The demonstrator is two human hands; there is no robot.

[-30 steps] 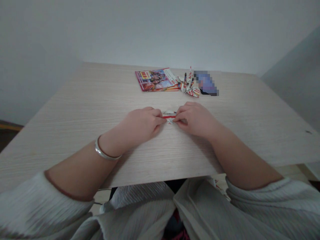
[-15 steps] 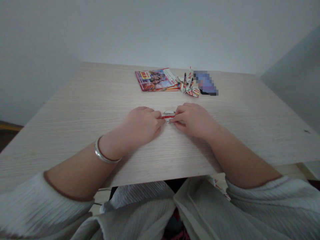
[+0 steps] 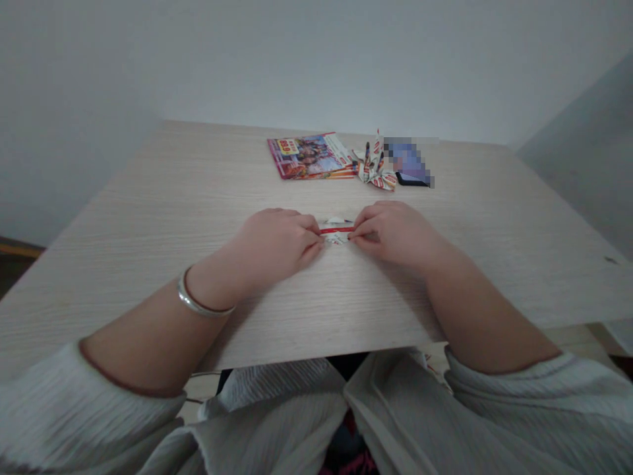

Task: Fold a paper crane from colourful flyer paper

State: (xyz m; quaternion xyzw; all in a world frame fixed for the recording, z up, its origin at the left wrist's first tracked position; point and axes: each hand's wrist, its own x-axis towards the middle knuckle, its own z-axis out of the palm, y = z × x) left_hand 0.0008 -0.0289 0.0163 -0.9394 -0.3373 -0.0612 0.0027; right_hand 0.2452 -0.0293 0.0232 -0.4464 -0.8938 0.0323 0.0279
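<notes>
A small folded piece of white and red printed paper (image 3: 337, 231) lies on the pale wooden table (image 3: 198, 198), between my two hands. My left hand (image 3: 277, 241) is curled, its fingertips pinching the paper's left end; a silver bangle (image 3: 198, 302) circles that wrist. My right hand (image 3: 393, 231) is curled too, thumb and forefinger pinching the right end. Most of the paper is hidden under my fingers.
Further back on the table lie a colourful printed leaflet (image 3: 309, 156), a folded paper figure (image 3: 374, 168) of the same printed paper, and a dark flat object (image 3: 410, 168) that is partly blurred. A pale wall stands behind the table. My grey sleeves and lap fill the foreground.
My hands have drawn slightly apart, showing a little more of the paper's red stripe. The view has shifted a touch; nothing else on the table has moved.
</notes>
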